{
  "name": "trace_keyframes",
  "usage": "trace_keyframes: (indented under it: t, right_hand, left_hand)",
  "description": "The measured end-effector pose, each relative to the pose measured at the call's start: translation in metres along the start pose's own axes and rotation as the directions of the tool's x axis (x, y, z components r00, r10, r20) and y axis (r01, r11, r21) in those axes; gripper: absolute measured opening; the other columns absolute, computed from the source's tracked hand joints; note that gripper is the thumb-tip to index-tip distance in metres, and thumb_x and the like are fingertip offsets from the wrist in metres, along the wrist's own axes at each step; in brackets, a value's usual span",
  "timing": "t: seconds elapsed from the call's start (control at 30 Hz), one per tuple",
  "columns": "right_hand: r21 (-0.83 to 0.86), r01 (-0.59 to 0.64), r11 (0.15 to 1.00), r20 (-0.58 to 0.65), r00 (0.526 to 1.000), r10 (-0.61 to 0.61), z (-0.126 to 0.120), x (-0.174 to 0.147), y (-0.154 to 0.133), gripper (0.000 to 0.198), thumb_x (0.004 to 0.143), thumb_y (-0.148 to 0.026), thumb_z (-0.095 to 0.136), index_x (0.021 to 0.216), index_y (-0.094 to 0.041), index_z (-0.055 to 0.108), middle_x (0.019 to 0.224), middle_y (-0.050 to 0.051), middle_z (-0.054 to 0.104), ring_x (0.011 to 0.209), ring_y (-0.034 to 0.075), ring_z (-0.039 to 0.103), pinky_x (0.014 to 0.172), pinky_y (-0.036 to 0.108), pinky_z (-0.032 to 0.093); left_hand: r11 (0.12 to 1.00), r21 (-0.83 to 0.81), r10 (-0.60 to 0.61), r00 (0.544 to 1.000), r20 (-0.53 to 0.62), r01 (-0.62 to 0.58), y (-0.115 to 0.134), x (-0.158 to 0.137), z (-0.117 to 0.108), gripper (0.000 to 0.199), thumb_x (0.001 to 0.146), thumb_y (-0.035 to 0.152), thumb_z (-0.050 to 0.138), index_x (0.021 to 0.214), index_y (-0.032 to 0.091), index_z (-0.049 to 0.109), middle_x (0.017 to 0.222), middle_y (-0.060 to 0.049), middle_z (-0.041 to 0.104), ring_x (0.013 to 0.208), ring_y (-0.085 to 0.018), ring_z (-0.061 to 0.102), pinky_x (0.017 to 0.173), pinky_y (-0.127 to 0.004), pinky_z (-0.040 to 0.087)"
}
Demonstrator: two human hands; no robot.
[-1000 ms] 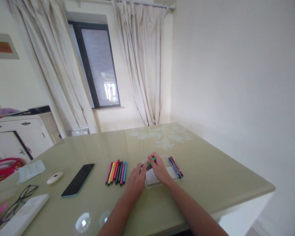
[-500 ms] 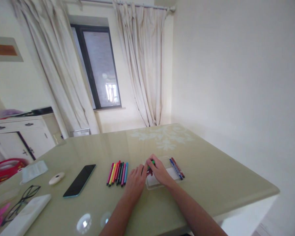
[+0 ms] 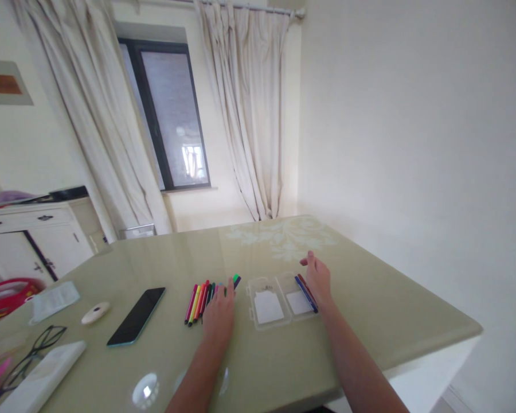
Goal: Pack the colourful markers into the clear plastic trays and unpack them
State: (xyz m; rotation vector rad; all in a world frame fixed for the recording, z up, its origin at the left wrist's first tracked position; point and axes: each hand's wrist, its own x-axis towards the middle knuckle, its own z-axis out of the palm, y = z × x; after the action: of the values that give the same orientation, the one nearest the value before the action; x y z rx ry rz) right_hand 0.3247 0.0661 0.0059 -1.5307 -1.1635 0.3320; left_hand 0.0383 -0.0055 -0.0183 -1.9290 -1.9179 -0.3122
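My left hand (image 3: 219, 310) lies over the right end of a row of coloured markers (image 3: 196, 304). From under its fingers stick out the ends of a green marker (image 3: 235, 279) and a dark blue or purple marker (image 3: 238, 281), held against the row. My right hand (image 3: 319, 279) is beside a blue marker (image 3: 307, 293) and a dark red marker, which it partly covers. Its fingers are bent and a little apart, with nothing seen between them. An open clear plastic case (image 3: 250, 287) with white paper (image 3: 268, 307) inside lies between my hands; the blue marker rests on its right edge.
To the left lie a phone (image 3: 136, 316), a round cream object (image 3: 95, 313), black-framed glasses (image 3: 36, 351), a white box-like object (image 3: 47, 378) and a face mask (image 3: 55, 302). A wall (image 3: 413, 172) runs along the glossy table's (image 3: 382, 321) right side.
My hands, together over the case before, have parted. The left has carried the green marker to the row; the right has moved right to the blue and red markers.
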Motion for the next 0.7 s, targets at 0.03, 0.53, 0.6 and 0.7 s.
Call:
trace_keyframes:
  t: [0.03, 0.53, 0.6, 0.7]
  right_hand:
    - [-0.100, 0.019, 0.995, 0.061, 0.998, -0.013, -0.001, 0.001, 0.003, 0.066, 0.104, -0.058, 0.027, 0.074, -0.021, 0.072, 0.086, 0.011, 0.076, 0.084, 0.025, 0.069, 0.076, 0.034, 0.047]
    - [-0.467, 0.345, 0.814, 0.382, 0.909, -0.165, 0.011, -0.005, 0.010, 0.047, 0.107, -0.040, 0.041, 0.079, -0.020, 0.073, 0.097, 0.016, 0.073, 0.099, 0.027, 0.065, 0.089, 0.034, 0.040]
    - [-0.482, 0.354, 0.802, 0.385, 0.907, -0.169, 0.011, -0.005, 0.010, 0.048, 0.107, -0.041, 0.040, 0.080, -0.019, 0.073, 0.098, 0.016, 0.073, 0.098, 0.027, 0.065, 0.090, 0.034, 0.040]
    - [-0.501, 0.366, 0.784, 0.400, 0.902, -0.165, 0.013, -0.006, 0.011, 0.047, 0.107, -0.039, 0.040, 0.081, -0.019, 0.074, 0.095, 0.015, 0.074, 0.095, 0.026, 0.066, 0.091, 0.035, 0.040]
  left_hand:
    - [1.000, -0.005, -0.007, 1.000, 0.016, 0.007, 0.000, 0.000, 0.000, 0.043, 0.105, 0.014, 0.040, 0.144, 0.019, 0.055, 0.116, -0.013, 0.068, 0.089, -0.019, 0.073, 0.070, -0.028, 0.060]
    - [0.995, -0.098, -0.002, 0.999, -0.044, -0.002, -0.005, -0.001, 0.001, 0.028, 0.099, 0.013, 0.049, 0.113, 0.010, 0.073, 0.118, -0.018, 0.066, 0.101, -0.026, 0.067, 0.088, -0.039, 0.056]
    - [0.992, -0.130, -0.019, 0.998, -0.063, 0.011, -0.007, 0.000, 0.000, 0.030, 0.098, 0.011, 0.046, 0.114, 0.010, 0.072, 0.116, -0.018, 0.066, 0.100, -0.027, 0.066, 0.088, -0.041, 0.055]
    - [0.980, -0.194, 0.018, 0.995, -0.094, -0.036, -0.006, 0.000, -0.008, 0.031, 0.103, 0.022, 0.043, 0.113, 0.017, 0.072, 0.115, -0.014, 0.068, 0.105, -0.025, 0.064, 0.094, -0.041, 0.052]
